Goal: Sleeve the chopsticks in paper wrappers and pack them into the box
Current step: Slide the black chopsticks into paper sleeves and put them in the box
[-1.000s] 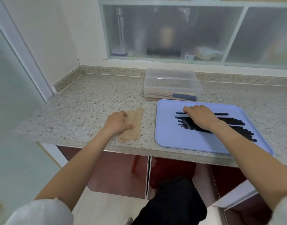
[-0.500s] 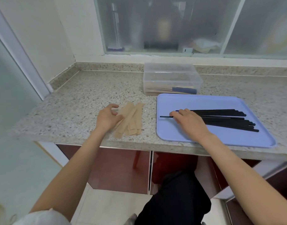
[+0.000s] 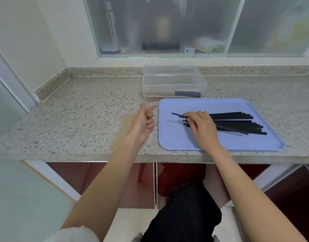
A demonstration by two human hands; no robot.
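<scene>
At a speckled stone worktop (image 3: 80, 119) below a frosted window, a person works through a pile of black chopsticks (image 3: 237, 124) lying on a pale blue tray (image 3: 176, 142). The right hand (image 3: 202, 126) rests on the near end of the pile, its fingers (image 3: 190, 117) curled over the sticks and pinching one whose tip juts out to the left, clear of the others. The left hand (image 3: 141, 123) is raised above the worktop just left of the tray, palm turned inward, thumb up and fingers loosely curled; it seems to hold a thin paper wrapper edge-on between thumb and fingers, though blur makes that hard to confirm. More brown paper wrappers (image 3: 124, 130) lie on the worktop beneath that forearm. Behind the tray stands a clear plastic box (image 3: 173, 81), with some already sleeved pairs lying in its bottom, one end dark blue. The step in hand looks to be picking out sticks for the next sleeve. The next move likely calls for lifting a matched pair free of the pile, bringing the tips together, and steering them into the open mouth of a wrapper before it goes into the box.
</scene>
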